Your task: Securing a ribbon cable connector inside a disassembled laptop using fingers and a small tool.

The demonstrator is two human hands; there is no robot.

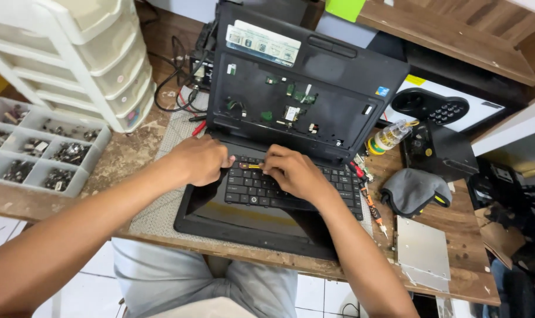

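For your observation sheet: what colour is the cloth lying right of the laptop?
Grey cloth, with a yellow bit at its edge; head view.

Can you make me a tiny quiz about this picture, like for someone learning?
1. True or false: both hands rest on the keyboard.
2. Which lies right of the laptop? A) grey cloth B) a banana C) a book
3. What sits at far left, full of small parts?

Key:
1. True: left hand, right hand, with a small screwdriver between them.
2. A, the grey cloth.
3. The grey parts tray.
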